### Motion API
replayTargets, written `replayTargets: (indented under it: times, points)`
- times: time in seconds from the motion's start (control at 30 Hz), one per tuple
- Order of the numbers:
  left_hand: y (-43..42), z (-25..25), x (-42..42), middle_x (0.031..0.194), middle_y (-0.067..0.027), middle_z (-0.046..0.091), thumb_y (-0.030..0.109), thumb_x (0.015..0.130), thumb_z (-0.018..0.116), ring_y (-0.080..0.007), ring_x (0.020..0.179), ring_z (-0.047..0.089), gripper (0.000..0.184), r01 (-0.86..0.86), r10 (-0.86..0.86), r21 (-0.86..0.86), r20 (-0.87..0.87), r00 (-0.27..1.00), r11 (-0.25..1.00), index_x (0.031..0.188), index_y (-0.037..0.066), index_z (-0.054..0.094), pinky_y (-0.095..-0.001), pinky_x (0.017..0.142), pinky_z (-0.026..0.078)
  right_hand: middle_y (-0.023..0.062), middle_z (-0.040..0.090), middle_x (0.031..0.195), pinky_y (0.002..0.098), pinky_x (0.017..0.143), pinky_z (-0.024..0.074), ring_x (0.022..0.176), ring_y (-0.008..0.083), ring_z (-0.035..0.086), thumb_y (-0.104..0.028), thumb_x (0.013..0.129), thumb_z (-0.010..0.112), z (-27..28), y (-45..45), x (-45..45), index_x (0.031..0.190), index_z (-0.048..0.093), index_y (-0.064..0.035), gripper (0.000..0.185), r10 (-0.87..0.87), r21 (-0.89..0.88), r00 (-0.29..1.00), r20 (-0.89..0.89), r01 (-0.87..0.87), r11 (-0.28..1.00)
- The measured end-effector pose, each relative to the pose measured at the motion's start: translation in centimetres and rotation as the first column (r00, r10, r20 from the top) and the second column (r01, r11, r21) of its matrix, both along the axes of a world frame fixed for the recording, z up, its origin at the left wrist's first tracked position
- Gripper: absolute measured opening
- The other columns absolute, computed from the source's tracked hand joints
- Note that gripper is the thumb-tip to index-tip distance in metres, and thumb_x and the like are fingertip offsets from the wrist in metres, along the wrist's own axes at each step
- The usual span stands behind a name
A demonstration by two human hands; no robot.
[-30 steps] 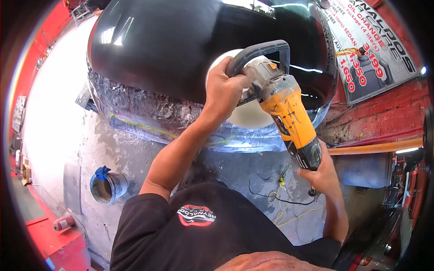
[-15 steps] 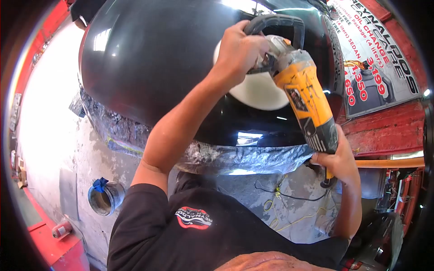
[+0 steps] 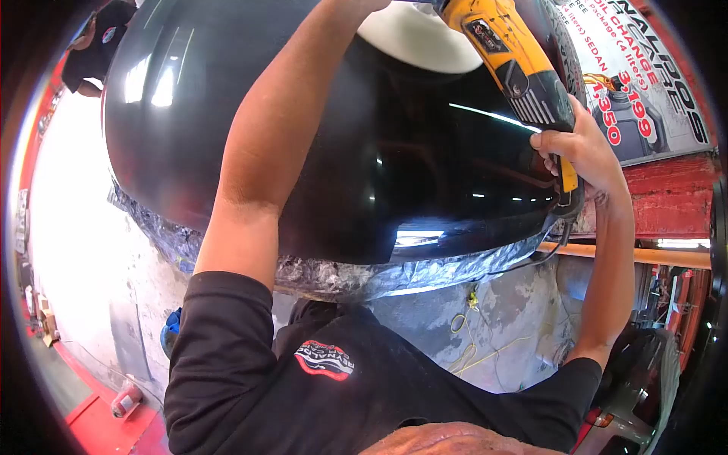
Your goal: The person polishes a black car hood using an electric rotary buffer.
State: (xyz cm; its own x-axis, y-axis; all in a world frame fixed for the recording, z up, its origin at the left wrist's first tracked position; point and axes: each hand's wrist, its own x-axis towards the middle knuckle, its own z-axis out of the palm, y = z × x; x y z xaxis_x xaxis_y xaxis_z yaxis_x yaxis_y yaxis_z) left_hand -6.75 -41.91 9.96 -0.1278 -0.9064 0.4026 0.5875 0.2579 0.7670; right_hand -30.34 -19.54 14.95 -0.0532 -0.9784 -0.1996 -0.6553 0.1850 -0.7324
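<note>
My right hand [image 3: 588,148] is wrapped around the rear grip of a yellow and black polisher [image 3: 516,64]. The polisher's white pad [image 3: 417,38] lies against a glossy black car panel [image 3: 341,167], near the upper edge of the view. Only the heel of my left hand [image 3: 370,4] shows, right beside the polisher's front end; its fingers are cut off by the frame's top. The tool's front handle is out of view too. A black cord [image 3: 542,256] runs from the polisher's rear down past the panel's edge.
Crinkled plastic sheeting [image 3: 334,277] lines the panel's near edge. A yellow cord [image 3: 470,353] lies on the concrete below. Another person [image 3: 98,45] stands at the upper left. To the right are a printed sign [image 3: 644,83], an orange pipe [image 3: 637,255] and a vehicle [image 3: 633,379].
Both arms have reached farther forward with the polisher, which now sits higher in view. My left hand has mostly left the frame. More of the person at upper left shows.
</note>
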Motion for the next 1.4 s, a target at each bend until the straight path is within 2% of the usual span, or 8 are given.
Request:
replayTargets:
  times: [0.17,0.27,0.3,0.4,0.63,0.8,0.87,1.4]
  points:
    - [3.0,-1.6,1.6,0.064,-0.0069,0.063,-0.001,0.080,0.056,-0.0097,0.045,0.048,0.026,-0.058,0.072,-0.071,0.215,0.974,0.996,0.100,-0.006,0.071,-0.0271,0.039,0.033,0.0058,0.062,0.087,0.0283,0.057,0.0505,0.064,0.0124,0.060,0.003,0.075,0.075,-1.4,3.3,-0.7,0.125,0.049,0.0004,0.057,0.019,0.016,0.998,0.066,-0.020,1.000]
    - [9.6,-2.0,1.8,0.068,-0.0066,0.067,-0.003,0.078,0.056,-0.0063,0.044,0.044,0.040,-0.088,0.089,-0.011,0.150,0.985,0.996,0.116,-0.004,0.072,-0.0258,0.039,0.030,0.0053,0.062,0.090,0.0280,0.056,0.0488,0.062,0.0116,0.058,0.005,0.074,0.074,-2.7,8.2,-0.3,0.128,0.050,-0.0006,0.060,-0.010,0.013,0.996,0.088,0.009,1.000]
    - [12.3,-1.8,1.8,0.070,-0.0063,0.067,-0.004,0.077,0.058,-0.0056,0.044,0.044,0.043,-0.108,0.105,0.009,0.167,0.980,0.994,0.118,-0.004,0.071,-0.0255,0.039,0.030,0.0059,0.063,0.094,0.0293,0.067,0.0523,0.072,0.0133,0.062,0.004,0.072,0.076,-3.1,9.9,-0.5,0.129,0.050,-0.0009,0.063,0.002,0.050,0.996,0.093,-0.006,0.999]
    - [19.0,-3.0,1.9,0.059,-0.0009,0.052,-0.003,0.077,0.063,-0.0075,0.042,0.039,0.015,-0.150,0.139,0.044,0.193,0.971,0.988,0.091,0.001,0.062,-0.0267,0.042,0.034,0.0081,0.066,0.108,0.0316,0.097,0.0482,0.105,0.0169,0.063,-0.001,0.070,0.081,-6.2,15.3,-2.0,0.132,0.049,0.0009,0.070,0.052,-0.026,0.998,0.041,-0.050,0.998]
    - [32.8,-5.6,1.5,0.056,0.0016,0.046,-0.003,0.079,0.063,-0.0067,0.041,0.035,0.011,-0.224,0.168,0.167,0.294,0.941,0.960,0.082,0.004,0.056,-0.0255,0.041,0.030,0.0146,0.067,0.115,0.0338,0.100,0.0485,0.109,0.0209,0.065,-0.004,0.073,0.079,-11.0,27.7,-3.5,0.146,0.038,0.0035,0.085,0.073,-0.088,0.988,0.139,-0.062,0.994]
    - [38.9,-7.7,0.9,0.057,0.0007,0.048,-0.005,0.079,0.062,-0.0069,0.040,0.040,0.012,-0.233,0.170,0.193,0.293,0.941,0.953,0.084,0.004,0.056,-0.0246,0.040,0.032,0.0276,0.069,0.119,0.0409,0.101,0.0501,0.116,0.0390,0.068,-0.009,0.074,0.081,-11.8,33.7,-3.9,0.150,0.034,0.0006,0.090,0.060,-0.062,0.998,0.015,-0.059,0.996]
    - [40.2,-7.6,0.5,0.057,0.0004,0.049,-0.005,0.079,0.061,-0.0071,0.040,0.040,0.012,-0.237,0.174,0.218,0.276,0.945,0.947,0.084,0.004,0.056,-0.0245,0.040,0.033,0.0269,0.069,0.119,0.0408,0.102,0.0500,0.116,0.0378,0.068,-0.009,0.074,0.081,-11.7,34.9,-4.1,0.151,0.034,0.0004,0.091,0.055,-0.057,0.998,0.012,-0.054,0.997]
    - [25.1,-3.5,1.9,0.059,0.0003,0.049,-0.001,0.078,0.066,-0.0088,0.042,0.040,0.011,-0.227,0.190,0.119,0.261,0.946,0.967,0.084,0.004,0.058,-0.0281,0.043,0.037,0.0125,0.066,0.118,0.0332,0.101,0.0479,0.110,0.0197,0.064,-0.002,0.071,0.083,-6.3,20.5,-2.8,0.140,0.044,0.0036,0.080,0.129,-0.054,0.988,0.083,-0.125,0.991]
